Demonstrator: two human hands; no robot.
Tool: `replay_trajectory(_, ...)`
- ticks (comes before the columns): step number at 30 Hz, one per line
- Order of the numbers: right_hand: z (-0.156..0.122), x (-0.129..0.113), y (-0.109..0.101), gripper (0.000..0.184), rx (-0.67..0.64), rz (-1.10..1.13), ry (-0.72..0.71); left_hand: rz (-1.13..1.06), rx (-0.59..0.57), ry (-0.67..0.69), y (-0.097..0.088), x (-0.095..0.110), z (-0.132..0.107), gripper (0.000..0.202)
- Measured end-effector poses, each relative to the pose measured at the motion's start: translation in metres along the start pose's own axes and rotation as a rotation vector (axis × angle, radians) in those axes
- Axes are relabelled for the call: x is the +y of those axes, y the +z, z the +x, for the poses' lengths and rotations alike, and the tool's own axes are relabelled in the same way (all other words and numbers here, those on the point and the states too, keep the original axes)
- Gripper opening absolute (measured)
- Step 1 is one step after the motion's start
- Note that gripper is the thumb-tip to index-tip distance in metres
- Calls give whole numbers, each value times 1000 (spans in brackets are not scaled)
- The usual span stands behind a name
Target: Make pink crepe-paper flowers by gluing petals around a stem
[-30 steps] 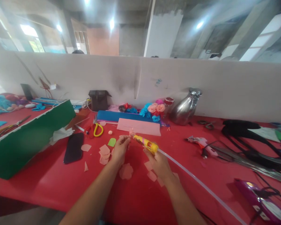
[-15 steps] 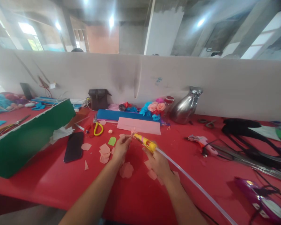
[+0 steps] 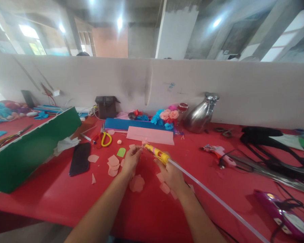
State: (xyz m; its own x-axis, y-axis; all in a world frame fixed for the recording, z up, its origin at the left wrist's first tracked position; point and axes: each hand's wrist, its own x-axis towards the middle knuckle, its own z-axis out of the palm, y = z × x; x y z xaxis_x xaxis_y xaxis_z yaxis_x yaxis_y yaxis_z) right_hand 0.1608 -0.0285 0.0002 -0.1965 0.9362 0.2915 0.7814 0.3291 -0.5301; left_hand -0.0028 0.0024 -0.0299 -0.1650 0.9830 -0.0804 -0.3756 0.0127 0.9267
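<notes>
My right hand (image 3: 171,171) is wrapped round a yellow hot glue gun (image 3: 160,154). A long clear glue stick (image 3: 215,197) runs out of its back end towards the lower right. The gun's nozzle points up and left, close to a small pink paper piece (image 3: 144,143). My left hand (image 3: 132,157) is closed in a pinch beside the nozzle, its fingertips at that pink piece. Cut pink paper petals (image 3: 113,164) lie left of my left hand, and a pink paper flower shape (image 3: 136,183) lies between my forearms. A green paper template (image 3: 121,152) is near my left wrist.
A phone (image 3: 79,158), yellow-handled scissors (image 3: 106,138) and a green board (image 3: 35,148) are on the left. Behind are a pink paper sheet (image 3: 150,135), paper flowers (image 3: 169,115) and a metal jug (image 3: 202,113). On the right lie a pink glue gun (image 3: 221,156) and a purple device (image 3: 281,214).
Both hands stay almost in place, with the nozzle still at the pink piece. The glue stick's rear end has swung slightly to the right.
</notes>
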Motion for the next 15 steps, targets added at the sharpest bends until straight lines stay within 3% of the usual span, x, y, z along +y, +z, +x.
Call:
replay_trajectory(8, 0, 4, 0, 38, -6, 12, 16, 3, 0, -6, 0, 0, 1, 27)
replay_trajectory(15, -1, 7, -2, 33, 3, 241, 61, -34, 8, -29, -1, -1, 2, 30)
